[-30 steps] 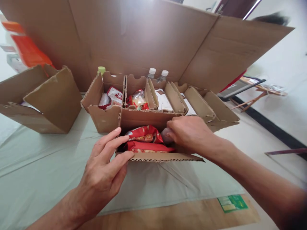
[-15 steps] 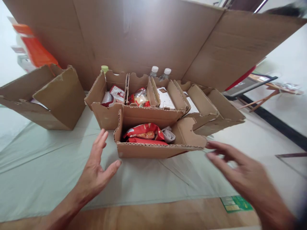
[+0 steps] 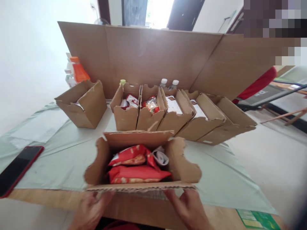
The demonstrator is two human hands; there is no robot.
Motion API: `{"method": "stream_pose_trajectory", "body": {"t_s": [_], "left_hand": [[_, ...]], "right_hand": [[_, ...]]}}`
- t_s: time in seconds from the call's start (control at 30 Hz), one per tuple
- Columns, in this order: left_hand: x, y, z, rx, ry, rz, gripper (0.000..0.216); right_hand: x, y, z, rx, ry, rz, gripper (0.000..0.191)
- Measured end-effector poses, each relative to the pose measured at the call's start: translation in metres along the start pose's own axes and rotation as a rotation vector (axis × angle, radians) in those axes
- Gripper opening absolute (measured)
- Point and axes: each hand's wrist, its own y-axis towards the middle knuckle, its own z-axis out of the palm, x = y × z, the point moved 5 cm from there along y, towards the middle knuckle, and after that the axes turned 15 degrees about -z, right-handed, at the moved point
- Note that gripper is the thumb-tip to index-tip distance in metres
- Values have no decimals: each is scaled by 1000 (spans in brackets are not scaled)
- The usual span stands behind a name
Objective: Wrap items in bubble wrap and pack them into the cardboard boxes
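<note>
A cardboard box (image 3: 185, 159) with notched sides is close in front of me, its top open towards me. Inside lie red snack packets (image 3: 139, 172) and a rolled grey-white piece (image 3: 160, 156) of something. My left hand (image 3: 92, 209) grips the box low at its near left side. On the near right, my right hand (image 3: 188, 207) grips it too, the thumb against the near wall. The box hides most fingertips of both hands.
Several similar cardboard boxes (image 3: 125, 119) stand in a row behind, holding packets and white cartons. Another box (image 3: 96, 110) and an orange-topped bottle (image 3: 80, 72) are at left. A tall cardboard panel (image 3: 153, 54) backs them. A phone (image 3: 20, 167) lies on the green cloth (image 3: 67, 159).
Both hands, apart from each other and spread before, now hold the snack box from the near side. The box has come away from the row towards me, and my view has shifted.
</note>
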Motion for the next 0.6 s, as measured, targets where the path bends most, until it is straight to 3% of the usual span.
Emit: {"method": "stream_pose_trajectory", "body": {"t_s": [0.07, 0.1, 0.2, 0.3, 0.37, 0.43, 0.6], "left_hand": [[-3, 0, -27, -73, 10, -37, 41], [-14, 5, -31, -58, -4, -8, 44], [-58, 23, -13, 12, -116, 185, 60], [-80, 27, 18, 123, -140, 320, 72], [-74, 17, 29, 184, -129, 327, 74], [-54, 6, 24, 176, -144, 253, 73], [11, -5, -28, -38, -199, -74, 69]], "right_hand": [[11, 18, 16, 10, 83, -27, 29], [12, 29, 20, -5, 113, -29, 32], [0, 49, 14, -85, 121, -10, 37], [-16, 32, -10, -149, 25, 54, 35], [-20, 12, -20, -162, -40, 97, 36], [-17, -1, -15, -123, -50, 114, 39], [3, 20, 49, 54, 110, 103, 43]]}}
